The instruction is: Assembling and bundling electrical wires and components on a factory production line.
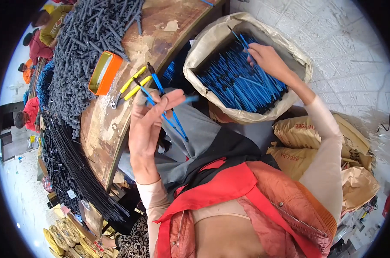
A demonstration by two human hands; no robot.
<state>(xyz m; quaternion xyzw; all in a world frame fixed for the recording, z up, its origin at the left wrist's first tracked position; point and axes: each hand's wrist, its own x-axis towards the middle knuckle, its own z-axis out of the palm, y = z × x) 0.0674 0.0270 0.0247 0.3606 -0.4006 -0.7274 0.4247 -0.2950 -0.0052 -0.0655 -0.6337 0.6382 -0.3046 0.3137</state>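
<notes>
Head view. Only view to log. My right hand (266,59) pinches a thin blue rod (244,41) with a black end between thumb and fingers; whether a second lies alongside, cannot tell. Directly below that hand: the open sack (194,60), deep in similar blue rods (246,88).

My left hand (144,124) loosely grasps at least two black-ended rods (156,81), which run between the fingers and converge at their lower tips.

Technique, my judgement: pinch near mid-length so the rod cannot swing; raise it clear of the sack rim before crossing to the left; align the black ends rather than letting the pair splay. Too slack a left grip could drop one into my lap. Yellow-handled pliers (134,79) lie on the table (104,122) just beyond the left fingers; best not to snag them.

Pose: right arm reaches out and bends inward at the elbow, wrist nearly straight, fingertips pointing left. Left forearm rises from below, palm facing up to the camera, some fingers extended rightward and blurred.
</notes>
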